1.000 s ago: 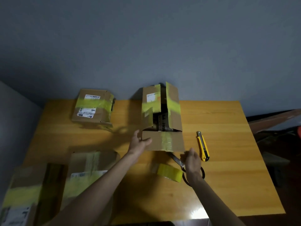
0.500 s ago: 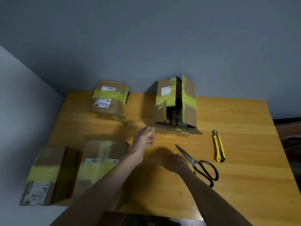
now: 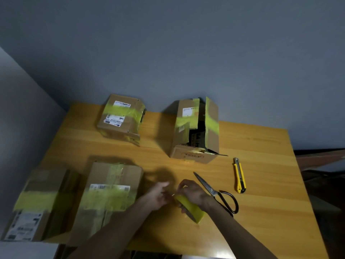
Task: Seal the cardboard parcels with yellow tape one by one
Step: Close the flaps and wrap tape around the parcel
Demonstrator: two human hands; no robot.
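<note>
Near the front edge of the desk (image 3: 265, 212), the yellow tape roll (image 3: 194, 210) is clamped in the right grip (image 3: 194, 193). The left grip (image 3: 157, 195) is held against the roll's end; whether it is pinching cannot be told through the blur. Scissors (image 3: 211, 189) are laid just beside, toward the right edge. The open parcel (image 3: 188, 156) is stood near the far edge.

Wooden table (image 3: 261, 165), grey wall (image 3: 168, 53)
</note>
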